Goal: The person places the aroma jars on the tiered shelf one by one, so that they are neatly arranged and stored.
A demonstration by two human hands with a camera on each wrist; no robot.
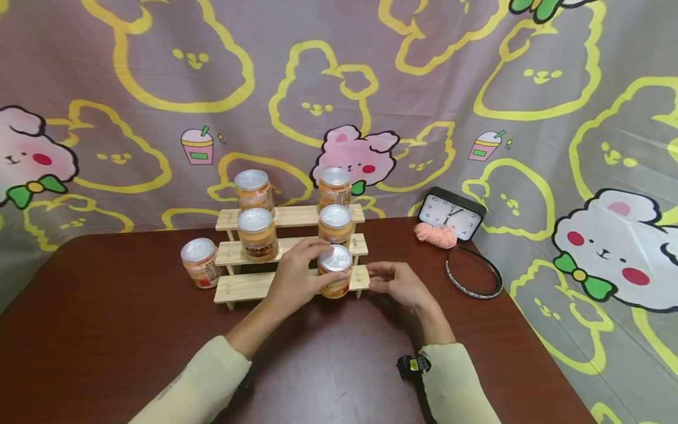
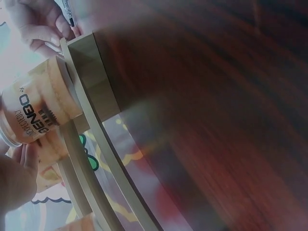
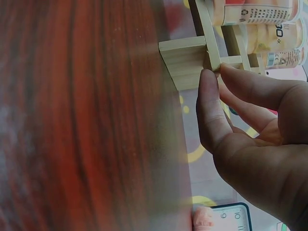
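Observation:
A three-step wooden display rack stands on the table with several canned goods on it. My left hand grips a silver-lidded can at the right part of the lowest step, thumb and fingers around its upper sides. In the left wrist view this can sits upright on the board, its label lettering showing. My right hand pinches the right end of the lowest step; in the right wrist view thumb and index fingertips meet at the board's end. Behind the held can, another can is partly hidden.
Further cans stand on the middle step's left and the top step. One can is on the table left of the rack. At right lie a clock, pink yarn and a headband. A patterned curtain hangs behind.

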